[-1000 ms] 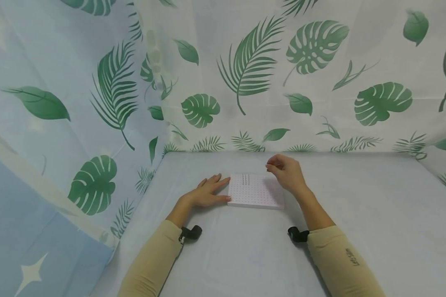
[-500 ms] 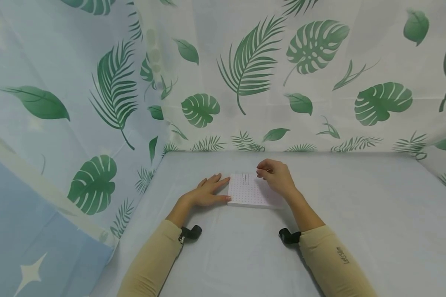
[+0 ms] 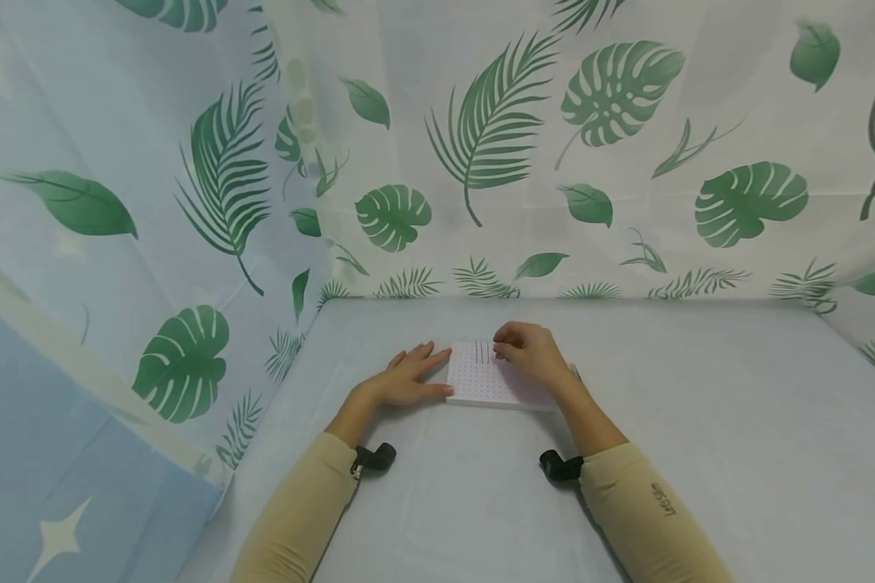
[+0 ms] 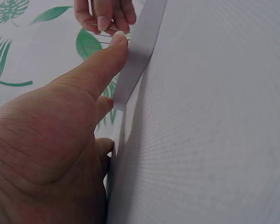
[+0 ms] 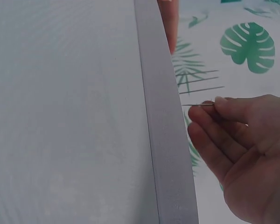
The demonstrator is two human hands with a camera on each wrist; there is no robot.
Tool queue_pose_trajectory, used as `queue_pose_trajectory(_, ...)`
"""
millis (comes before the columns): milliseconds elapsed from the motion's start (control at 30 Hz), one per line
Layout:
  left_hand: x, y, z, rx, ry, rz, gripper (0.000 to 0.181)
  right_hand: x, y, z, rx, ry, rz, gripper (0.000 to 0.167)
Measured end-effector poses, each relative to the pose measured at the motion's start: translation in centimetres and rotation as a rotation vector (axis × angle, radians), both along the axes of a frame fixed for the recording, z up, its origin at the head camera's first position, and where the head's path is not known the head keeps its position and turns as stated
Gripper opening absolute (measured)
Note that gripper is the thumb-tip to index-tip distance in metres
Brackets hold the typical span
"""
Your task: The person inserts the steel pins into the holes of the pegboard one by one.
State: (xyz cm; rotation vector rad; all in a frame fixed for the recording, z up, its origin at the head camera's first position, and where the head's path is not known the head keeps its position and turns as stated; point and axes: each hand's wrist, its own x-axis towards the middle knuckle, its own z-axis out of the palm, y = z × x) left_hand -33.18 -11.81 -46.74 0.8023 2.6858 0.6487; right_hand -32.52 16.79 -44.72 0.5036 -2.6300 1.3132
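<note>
A white board [image 3: 481, 385] marked with a grid of small dots lies flat on the table. Three thin dark needles [image 3: 482, 352] stand up from its far part. My right hand [image 3: 532, 352] is over the board, right of those needles. Between thumb and fingers it pinches another thin needle [image 5: 198, 104], upright, its lower tip at or close to the board; contact is hard to tell. My left hand [image 3: 404, 380] lies on the table with fingers spread. Its thumb and forefinger touch the left edge of the board.
Several thin dark strips [image 3: 574, 371] show beside the right wrist, partly hidden. A pale cloth covers the table [image 3: 467, 494]. Leaf-printed curtains [image 3: 496, 162] hang behind and at the left. Each forearm carries a small black wrist camera [image 3: 560, 466].
My right hand has moved left and lower with the needle, from the board's far right corner to beside the standing needles. The left hand has stayed in place.
</note>
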Motion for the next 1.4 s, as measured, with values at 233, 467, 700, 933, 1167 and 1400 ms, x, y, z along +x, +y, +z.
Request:
queue_pose_trajectory(233,0.04,-0.08,-0.03,0.003,-0.006,0.0,0.086,0.02,-0.34,-0.45,0.04,0.004,-0.003,0.008)
queue_pose_trajectory(467,0.07,-0.1,-0.19,0.004,-0.001,0.002,0.086,0.1,-0.53,-0.65,0.099,0.04,-0.01,0.007)
queue_pose_trajectory(700,0.11,-0.11,-0.11,0.008,-0.004,-0.004,0.086,0.19,-0.8,-0.47,0.134,0.02,-0.02,0.009)
queue_pose_trajectory(933,0.22,-0.08,0.08,0.007,-0.009,-0.002,0.085,-0.1,-0.85,-0.63,0.167,0.037,-0.027,0.006)
queue_pose_trajectory(1167,0.19,0.02,0.02,0.009,-0.013,0.0,0.088,-0.02,-0.88,-0.48,0.183,0.042,-0.048,0.006)
queue_pose_trajectory(1400,0.14,-0.04,0.19,0.015,-0.013,-0.004,0.087,-0.01,-0.81,-0.54,0.188,0.023,-0.055,0.006)
